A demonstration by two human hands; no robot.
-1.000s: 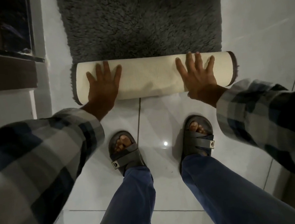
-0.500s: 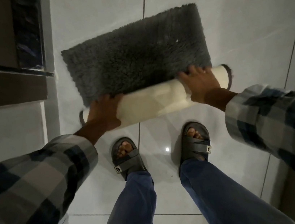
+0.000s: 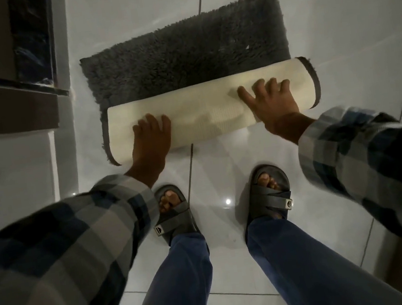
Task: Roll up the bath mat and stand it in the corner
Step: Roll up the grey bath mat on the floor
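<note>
On the tiled floor (image 3: 330, 17), both hands, left hand (image 3: 150, 138) and right hand (image 3: 274, 104), press flat, ungripping, on the cream roll of the half-rolled bath mat (image 3: 180, 49), near two sandals (image 3: 175, 213).

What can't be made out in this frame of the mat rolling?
Head view only:
- How many turns the roll holds: its core is wrapped inside the cream backing.
- Palm contact: the left hand and right hand show only their backs.
- The corner meant for the mat: no part of the view identifies it.
- Sleeve detail: blurred.
- The dark panel at upper left: too dim to identify.
</note>
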